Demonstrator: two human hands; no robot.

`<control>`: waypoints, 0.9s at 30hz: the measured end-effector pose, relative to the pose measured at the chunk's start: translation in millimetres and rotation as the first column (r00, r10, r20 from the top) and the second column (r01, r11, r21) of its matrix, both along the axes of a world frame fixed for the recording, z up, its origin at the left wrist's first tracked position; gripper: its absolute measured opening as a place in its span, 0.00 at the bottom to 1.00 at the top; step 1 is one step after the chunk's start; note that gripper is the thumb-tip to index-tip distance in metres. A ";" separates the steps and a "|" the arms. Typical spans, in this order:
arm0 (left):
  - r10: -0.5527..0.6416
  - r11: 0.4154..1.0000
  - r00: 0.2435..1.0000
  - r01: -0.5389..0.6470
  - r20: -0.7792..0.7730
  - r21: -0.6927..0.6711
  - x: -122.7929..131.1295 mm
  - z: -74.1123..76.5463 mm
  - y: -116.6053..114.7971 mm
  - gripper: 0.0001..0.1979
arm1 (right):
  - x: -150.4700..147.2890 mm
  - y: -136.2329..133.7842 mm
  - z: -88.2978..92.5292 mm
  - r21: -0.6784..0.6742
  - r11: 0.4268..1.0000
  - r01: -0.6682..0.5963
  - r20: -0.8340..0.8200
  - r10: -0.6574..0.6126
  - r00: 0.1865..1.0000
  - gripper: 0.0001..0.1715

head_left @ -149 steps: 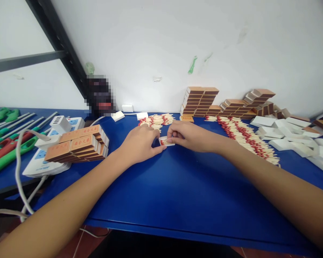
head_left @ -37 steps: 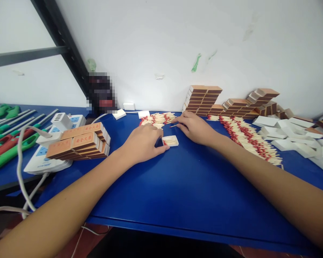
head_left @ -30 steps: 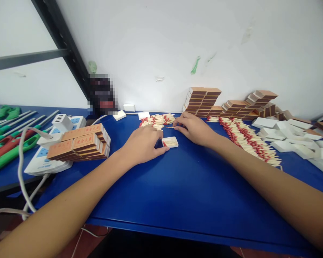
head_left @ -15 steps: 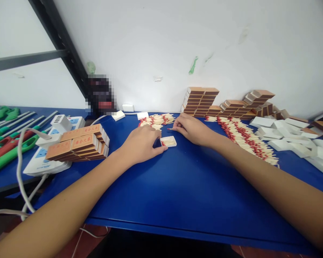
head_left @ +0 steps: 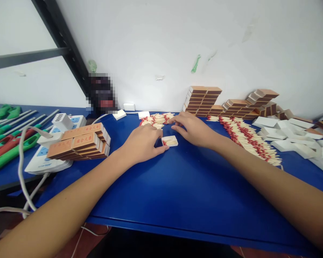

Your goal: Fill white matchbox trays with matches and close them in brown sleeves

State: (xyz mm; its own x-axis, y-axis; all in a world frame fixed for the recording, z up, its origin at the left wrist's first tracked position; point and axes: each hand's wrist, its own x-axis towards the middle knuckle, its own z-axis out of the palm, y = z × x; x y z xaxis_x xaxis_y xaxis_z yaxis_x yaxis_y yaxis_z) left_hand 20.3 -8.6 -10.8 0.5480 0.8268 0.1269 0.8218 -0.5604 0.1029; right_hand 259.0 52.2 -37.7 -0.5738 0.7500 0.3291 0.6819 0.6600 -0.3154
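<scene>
A small white matchbox tray [head_left: 173, 144] with several red-tipped matches in it lies on the blue table. My left hand [head_left: 145, 143] steadies its left end, thumb at the front corner and forefinger at the back. Just behind the tray, my right hand [head_left: 190, 128] hovers with thumb and fingers apart, and no match shows between them. A loose heap of matches [head_left: 156, 120] spreads behind my left hand, partly hidden by it.
Stacked matchboxes [head_left: 203, 101] stand against the wall. Rows of matches [head_left: 249, 139] lie to the right, beside a pile of white trays [head_left: 296, 134]. On the left, more matchboxes [head_left: 80, 141] rest on a power strip [head_left: 47, 161] near green-handled tools [head_left: 13, 143].
My right hand has let go of a single match, and its fingers have parted. More matches show in the tray. My left hand stays at the tray.
</scene>
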 end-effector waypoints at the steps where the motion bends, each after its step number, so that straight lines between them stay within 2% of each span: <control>1: -0.005 1.000 1.000 0.005 0.002 -0.001 0.1 -0.2 -0.1 0.16 | 2.4 4.7 -4.8 0.039 0.999 0.018 0.020 -0.018 1.000 0.19; 3: -0.006 1.000 1.000 0.006 -0.002 -0.004 0.2 -0.2 -0.3 0.17 | 6.4 10.9 -13.5 0.082 0.996 0.030 0.053 -0.034 0.998 0.24; 6: -0.004 1.000 1.000 0.003 -0.015 -0.011 0.4 0.9 -1.1 0.17 | 8.7 13.4 -20.9 0.111 0.993 0.039 0.075 -0.047 0.996 0.26; 18: -0.009 1.000 1.000 0.009 -0.005 -0.003 -0.7 -0.7 -0.3 0.17 | 9.0 18.7 -18.9 0.085 0.994 0.073 0.007 -0.074 0.997 0.10; 27: -0.006 1.000 1.000 0.005 -0.016 -0.012 0.1 0.1 0.3 0.17 | 13.5 25.0 -26.6 0.057 0.992 0.117 0.124 -0.123 0.985 0.15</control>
State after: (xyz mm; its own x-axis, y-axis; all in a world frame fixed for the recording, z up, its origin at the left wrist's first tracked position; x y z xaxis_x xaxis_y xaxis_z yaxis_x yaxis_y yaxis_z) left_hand 20.4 -8.2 -10.7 0.5544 0.8252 0.1081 0.8202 -0.5638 0.0970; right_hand 272.5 77.2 -64.2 -0.5203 0.8003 0.2979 0.7893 0.5839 -0.1900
